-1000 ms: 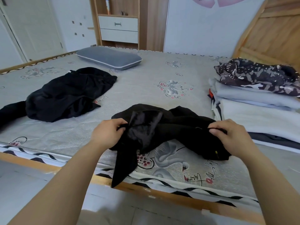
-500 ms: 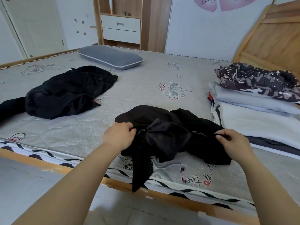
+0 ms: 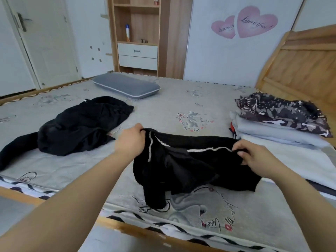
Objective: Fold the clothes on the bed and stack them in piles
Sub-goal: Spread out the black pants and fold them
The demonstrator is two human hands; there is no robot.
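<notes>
Left hand (image 3: 131, 140) and right hand (image 3: 254, 157) each pinch the black garment (image 3: 183, 166), both grips curled on its white-striped edge. Lower part rests on the bed (image 3: 172, 104). Folded pile (image 3: 283, 131) just beside it, at right.

Both bare forearms extended forward from lower frame corners, converging toward centre. Left hand (image 3: 131, 140): back of hand up, fingers curled under, gripping upper edge of black garment (image 3: 183, 166). Right hand (image 3: 254, 157): held slightly lower and nearer, thumb and fingers pinching same edge farther right. Hands well apart, edge stretched between them.
</notes>
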